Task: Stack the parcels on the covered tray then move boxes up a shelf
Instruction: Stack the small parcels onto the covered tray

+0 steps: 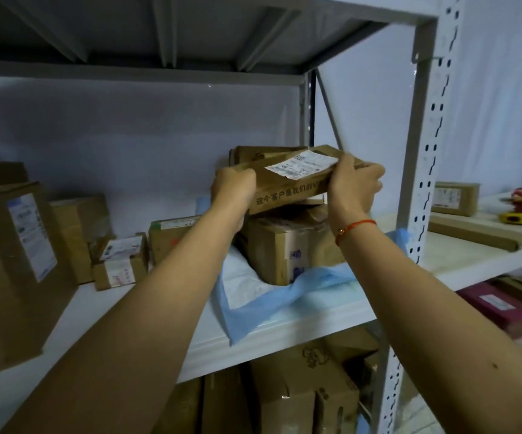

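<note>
A flat brown parcel (287, 183) with a white label and printed characters on its side is gripped at both ends. My left hand (233, 191) holds its left end, my right hand (355, 183) its right end. The parcel is just above a larger cardboard box (287, 249) that stands on the tray covered with a blue sheet (253, 296). Whether the parcel touches the box below, I cannot tell. Another brown parcel (253, 153) shows behind the held one, mostly hidden.
Several cardboard boxes stand on the same shelf to the left, among them a large one (12, 267) and a small one (120, 261). A white upright post (425, 151) rises at the right. More boxes (303, 389) fill the shelf below. Parcels (455, 197) lie on the neighbouring rack.
</note>
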